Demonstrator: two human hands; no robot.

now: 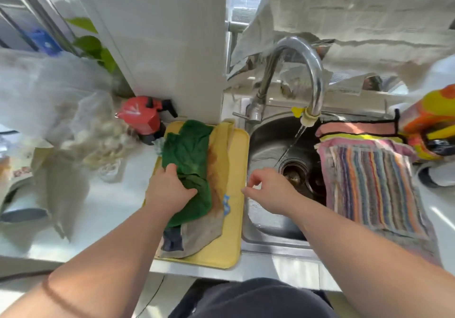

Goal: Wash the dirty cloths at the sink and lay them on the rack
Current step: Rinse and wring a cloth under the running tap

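Green cloth (189, 150) lies crumpled, left hand (170, 189) gripping.

A home kitchen. A steel sink (266, 145) is set in a white surface (110, 202), with water running from a curved tap (317, 81). A red moka pot (140, 117), a leafy plant (89, 44) and plastic bags (49, 91) stand far left.
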